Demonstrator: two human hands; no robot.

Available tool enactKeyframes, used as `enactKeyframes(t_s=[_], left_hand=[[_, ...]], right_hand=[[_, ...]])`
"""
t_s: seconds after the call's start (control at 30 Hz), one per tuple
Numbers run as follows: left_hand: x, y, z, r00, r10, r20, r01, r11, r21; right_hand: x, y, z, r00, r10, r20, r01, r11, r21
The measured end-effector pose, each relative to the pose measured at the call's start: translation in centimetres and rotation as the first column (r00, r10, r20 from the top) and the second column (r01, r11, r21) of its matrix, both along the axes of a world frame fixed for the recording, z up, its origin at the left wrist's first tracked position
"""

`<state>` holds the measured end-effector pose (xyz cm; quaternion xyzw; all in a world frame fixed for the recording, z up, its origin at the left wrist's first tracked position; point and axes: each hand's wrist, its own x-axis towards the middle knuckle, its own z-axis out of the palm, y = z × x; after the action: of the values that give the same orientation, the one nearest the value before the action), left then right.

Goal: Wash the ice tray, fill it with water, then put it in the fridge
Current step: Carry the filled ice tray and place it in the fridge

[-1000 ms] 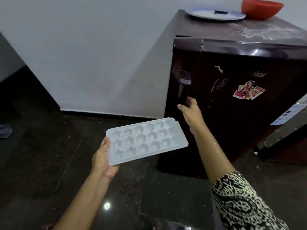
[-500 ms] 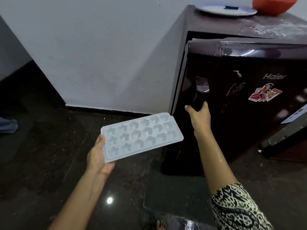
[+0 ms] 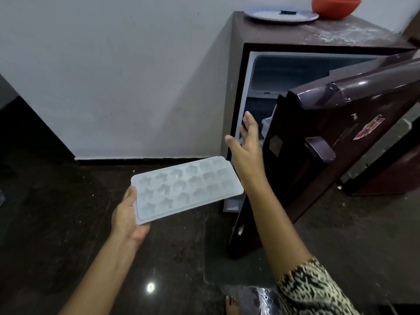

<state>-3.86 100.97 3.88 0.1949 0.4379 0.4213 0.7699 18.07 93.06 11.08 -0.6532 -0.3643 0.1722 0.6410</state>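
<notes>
Fridge: small, dark maroon, set against the white wall; cabinet mouth shows a pale inner liner.
Fridge door: swung out toward the viewer, hinged on the right; its free edge stands just right of the right hand.
Open room: a clear gap lies between the door's free edge and the cabinet's left frame; bare dark floor spreads to the left and front.
Ice tray: pale, rectangular, star and round moulds facing up; held above the floor, left of and below the fridge opening.
Tray axis: long axis runs from lower left to upper right, far short end pointing at the fridge's lower front; roughly level.
Left hand: closed on the tray's near short end, thumb over the rim.
Right hand: spread wide, empty, fingers raised before the opening, just beside the door edge.
Fridge top: plate and red bowl.
Change: door, shut half a second ago, now stands open; right hand has left the handle.
</notes>
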Motion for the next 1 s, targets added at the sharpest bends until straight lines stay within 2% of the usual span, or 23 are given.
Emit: enactKeyframes(t_s=[0.07, 0.13, 0.23, 0.37, 0.53, 0.63, 0.73, 0.8, 0.9, 1.0], left_hand=[[-0.2, -0.2, -0.1, 1.000, -0.027, 0.010, 0.027, 1.000, -0.004], [-0.2, -0.2, -0.1, 0.999, -0.051, 0.010, 0.051, 0.999, 0.001], [-0.3, -0.2, -0.4, 0.996, -0.092, 0.001, 0.092, 0.996, 0.002], [0.2, -0.2, -0.6, 0.991, -0.133, 0.012, 0.133, 0.991, 0.002], [0.9, -0.6, -1.1, 0.985, -0.173, 0.017, 0.173, 0.985, -0.002], [1.4, -0.8, -1.4, 0.979, -0.201, 0.022, 0.201, 0.980, -0.004], [2.3, -1.3, -1.5, 0.972, -0.234, 0.018, 0.234, 0.972, -0.003], [3.1, -1.5, -1.5, 0.969, -0.246, 0.012, 0.246, 0.969, -0.004], [4.6, -2.1, -1.5, 0.961, -0.276, 0.008, 0.276, 0.961, -0.011], [6.2, -2.5, -1.4, 0.956, -0.292, 0.001, 0.292, 0.956, -0.016]], right_hand=[[1.2, 1.7, -0.3, 0.990, -0.050, -0.134, 0.041, 0.997, -0.065], [2.5, 2.2, -0.3, 0.966, -0.182, -0.185, 0.158, 0.978, -0.138], [3.7, 1.1, -0.7, 0.904, -0.347, -0.249, 0.315, 0.936, -0.159], [2.6, -1.1, -1.0, 0.867, -0.423, -0.264, 0.385, 0.904, -0.186], [1.4, -5.0, -0.4, 0.751, -0.575, -0.323, 0.547, 0.817, -0.181], [0.4, -7.3, -0.4, 0.712, -0.672, -0.205, 0.628, 0.740, -0.241], [-0.6, -8.7, -1.1, 0.748, -0.664, -0.002, 0.638, 0.719, -0.278], [-0.7, -8.9, -1.8, 0.802, -0.592, 0.085, 0.584, 0.745, -0.323], [0.2, -9.1, -2.9, 0.878, -0.478, 0.013, 0.445, 0.809, -0.384], [1.9, -9.7, -3.8, 0.904, -0.420, -0.084, 0.338, 0.819, -0.465]])
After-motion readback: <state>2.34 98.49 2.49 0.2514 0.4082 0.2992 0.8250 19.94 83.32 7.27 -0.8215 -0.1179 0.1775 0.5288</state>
